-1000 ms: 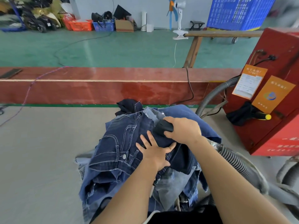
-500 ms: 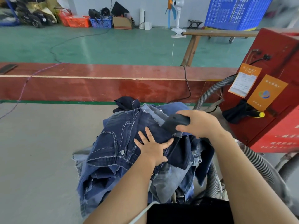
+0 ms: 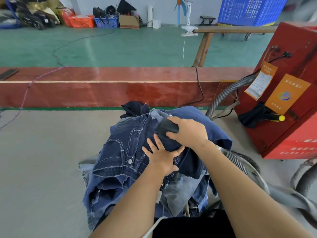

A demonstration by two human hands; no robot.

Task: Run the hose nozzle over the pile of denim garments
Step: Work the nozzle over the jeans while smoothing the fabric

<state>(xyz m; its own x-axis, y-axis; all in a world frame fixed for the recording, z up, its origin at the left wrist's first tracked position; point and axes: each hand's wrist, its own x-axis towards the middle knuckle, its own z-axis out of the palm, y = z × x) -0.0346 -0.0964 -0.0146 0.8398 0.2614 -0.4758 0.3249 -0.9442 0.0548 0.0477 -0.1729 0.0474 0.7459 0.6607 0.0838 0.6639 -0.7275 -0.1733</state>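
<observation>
A pile of denim garments [image 3: 120,157], dark and light blue, lies on the grey table in front of me. My right hand [image 3: 190,133] grips the black hose nozzle [image 3: 167,128], whose tip lies against the top of the pile. A grey ribbed hose [image 3: 240,162] trails from under my right forearm toward the right. My left hand [image 3: 161,155] rests flat with spread fingers on the dark jeans, just below the nozzle.
A red machine [image 3: 288,93] with orange labels stands at the right, a second grey hose [image 3: 223,98] curving into it. A red wooden ledge [image 3: 103,86] runs along the table's far side. Beyond are a green floor, a fan, baskets and a blue crate [image 3: 248,11].
My right hand has brought the nozzle back down and slightly left onto the pile after lifting it to the right. My left hand stays pressed on the jeans.
</observation>
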